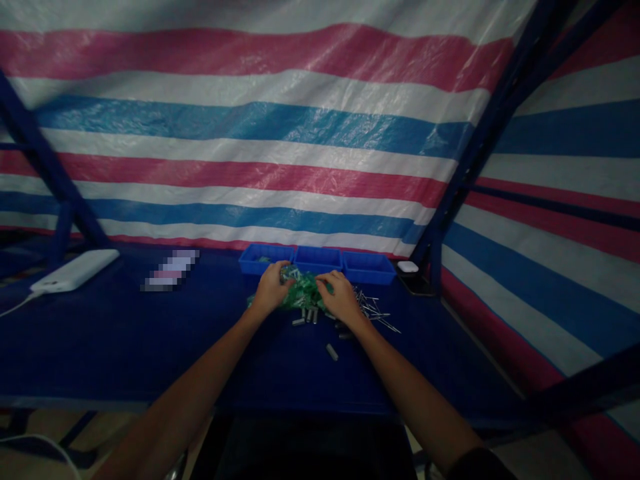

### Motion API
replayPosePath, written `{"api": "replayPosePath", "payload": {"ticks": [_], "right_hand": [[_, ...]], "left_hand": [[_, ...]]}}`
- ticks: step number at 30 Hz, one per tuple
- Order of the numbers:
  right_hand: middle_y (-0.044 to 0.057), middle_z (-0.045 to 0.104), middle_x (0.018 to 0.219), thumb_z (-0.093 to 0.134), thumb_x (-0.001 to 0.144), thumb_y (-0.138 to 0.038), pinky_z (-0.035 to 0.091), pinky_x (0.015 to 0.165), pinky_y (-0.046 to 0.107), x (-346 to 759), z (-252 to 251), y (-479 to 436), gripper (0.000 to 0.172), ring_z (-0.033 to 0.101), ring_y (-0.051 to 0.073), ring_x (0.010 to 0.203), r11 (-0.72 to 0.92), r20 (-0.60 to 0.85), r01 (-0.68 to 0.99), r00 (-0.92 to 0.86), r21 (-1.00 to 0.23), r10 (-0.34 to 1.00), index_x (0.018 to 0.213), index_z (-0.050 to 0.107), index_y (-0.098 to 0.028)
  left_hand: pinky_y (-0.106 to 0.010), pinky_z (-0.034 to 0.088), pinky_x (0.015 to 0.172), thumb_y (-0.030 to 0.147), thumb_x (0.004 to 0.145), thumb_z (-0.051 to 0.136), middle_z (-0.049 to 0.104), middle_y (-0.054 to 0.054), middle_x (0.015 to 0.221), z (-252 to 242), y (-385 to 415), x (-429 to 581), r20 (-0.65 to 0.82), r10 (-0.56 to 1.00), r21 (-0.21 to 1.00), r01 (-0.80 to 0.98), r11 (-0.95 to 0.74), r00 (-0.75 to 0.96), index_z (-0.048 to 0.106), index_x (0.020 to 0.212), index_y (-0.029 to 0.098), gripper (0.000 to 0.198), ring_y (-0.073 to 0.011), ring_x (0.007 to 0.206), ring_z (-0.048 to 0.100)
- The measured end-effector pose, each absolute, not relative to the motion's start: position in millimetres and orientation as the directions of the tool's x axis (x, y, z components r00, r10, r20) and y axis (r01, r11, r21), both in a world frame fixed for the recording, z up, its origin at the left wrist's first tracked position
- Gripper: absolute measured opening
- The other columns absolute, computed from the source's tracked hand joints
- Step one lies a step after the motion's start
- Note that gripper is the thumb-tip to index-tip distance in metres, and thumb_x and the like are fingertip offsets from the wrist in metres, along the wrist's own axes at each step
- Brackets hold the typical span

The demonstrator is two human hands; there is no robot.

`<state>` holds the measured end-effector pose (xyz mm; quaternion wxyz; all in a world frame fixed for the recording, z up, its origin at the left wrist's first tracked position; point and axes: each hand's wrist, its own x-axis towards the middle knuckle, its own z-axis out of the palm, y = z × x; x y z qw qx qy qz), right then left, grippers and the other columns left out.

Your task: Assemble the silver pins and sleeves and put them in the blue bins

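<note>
A heap of small green pieces, some clear or whitish, lies between my two hands on the blue table. At its left edge is my left hand, thumb and fingers apart around the side of the heap. My right hand is at the right edge, thumb and forefinger drawn together over the green pieces; whatever is between them is too small to make out. Several short grey metal cylinders lie in front of the heap and under my right hand. Beyond that hand, thin metal rods are scattered loosely.
Three blue trays stand in a row behind the heap. A white power bank with a cable and a blurred flat item lie left. A white case and dark phone are at right, near a blue frame post. Striped sheeting hangs behind.
</note>
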<state>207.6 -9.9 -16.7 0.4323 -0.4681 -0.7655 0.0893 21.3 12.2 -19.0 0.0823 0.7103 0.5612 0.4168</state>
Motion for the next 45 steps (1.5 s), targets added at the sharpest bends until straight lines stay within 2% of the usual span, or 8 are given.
{"api": "replayPosePath", "payload": {"ticks": [7,12,17,22,26,31,38,45], "right_hand": [[-0.004,0.052,0.052,0.044,0.079,-0.048,0.035,0.047,0.023,196,-3,-18,0.044,0.048,0.012,0.049,0.304,0.311,0.144,0.031,-0.942,0.950,0.108,0.055,-0.016],[-0.006,0.048,0.052,0.056,0.071,-0.047,0.031,0.044,0.021,191,1,-21,0.039,0.043,0.009,0.047,0.262,0.260,-0.096,0.033,-0.960,0.965,0.094,0.060,-0.016],[-0.008,0.050,0.054,0.063,0.064,-0.031,0.037,0.052,0.021,190,-7,-13,0.052,0.047,0.008,0.051,0.332,0.306,-0.192,0.152,-0.924,0.940,0.112,0.052,-0.015],[0.001,0.066,0.074,0.059,0.067,-0.027,0.047,0.068,0.028,197,-9,-8,0.028,0.061,0.015,0.069,0.419,0.398,-0.060,0.217,-0.906,0.891,0.092,0.060,-0.015],[0.006,0.067,0.098,0.048,0.074,-0.018,0.046,0.086,0.034,201,-6,-17,0.016,0.062,0.018,0.092,0.643,0.670,0.250,0.032,-0.724,0.742,0.080,0.063,-0.018],[0.006,0.059,0.116,0.042,0.076,-0.010,0.041,0.096,0.036,198,-8,-22,0.026,0.053,0.017,0.110,0.726,0.776,0.499,-0.154,-0.474,0.612,0.084,0.065,-0.020],[0.010,0.057,0.115,0.049,0.079,-0.021,0.038,0.097,0.038,204,-13,-13,0.020,0.050,0.021,0.111,0.603,0.722,0.635,-0.101,-0.483,0.684,0.093,0.064,-0.019],[0.008,0.062,0.096,0.050,0.080,-0.023,0.038,0.093,0.037,212,-20,-5,0.018,0.050,0.022,0.106,0.542,0.652,0.702,-0.145,-0.462,0.744,0.089,0.064,-0.019]], "left_hand": [[-0.028,0.049,0.066,0.017,0.071,0.054,0.055,-0.004,0.086,-5,-5,42,0.614,0.789,0.705,0.460,-0.540,-0.015,0.057,0.092,0.017,0.022,-0.0168,0.080,0.057],[-0.034,0.043,0.089,0.008,0.071,0.048,0.050,-0.007,0.101,-6,-12,50,0.705,0.692,0.611,0.364,-0.703,0.154,0.061,0.075,0.017,0.016,-0.0187,0.101,0.051],[-0.038,0.034,0.099,0.009,0.069,0.053,0.040,-0.007,0.116,-6,-11,46,0.645,0.742,0.608,0.467,-0.642,0.181,0.064,0.085,0.019,0.022,-0.0219,0.115,0.040],[-0.029,0.045,0.073,0.024,0.070,0.057,0.053,-0.006,0.093,-1,-11,45,0.455,0.881,0.810,0.350,-0.469,0.128,0.065,0.086,0.017,0.019,-0.0192,0.089,0.052],[-0.020,0.034,0.047,0.050,0.077,0.047,0.055,-0.002,0.063,2,-10,44,0.166,0.976,0.986,-0.005,-0.167,0.140,0.061,0.080,0.012,0.041,-0.0094,0.051,0.048],[-0.017,0.027,0.039,0.033,0.060,0.069,0.048,0.005,0.048,2,-5,37,0.027,0.988,0.993,-0.117,-0.009,0.153,0.056,0.066,0.013,0.025,-0.0050,0.039,0.042],[-0.016,0.034,0.042,0.025,0.072,0.059,0.059,-0.002,0.061,12,14,21,-0.056,0.985,0.924,-0.381,-0.009,-0.161,0.054,0.074,0.012,0.014,-0.0082,0.049,0.055],[-0.021,0.036,0.046,0.038,0.078,0.047,0.065,-0.006,0.081,9,6,26,0.138,0.990,0.942,0.315,-0.118,-0.040,0.061,0.089,0.013,0.030,-0.0106,0.050,0.053]]}}
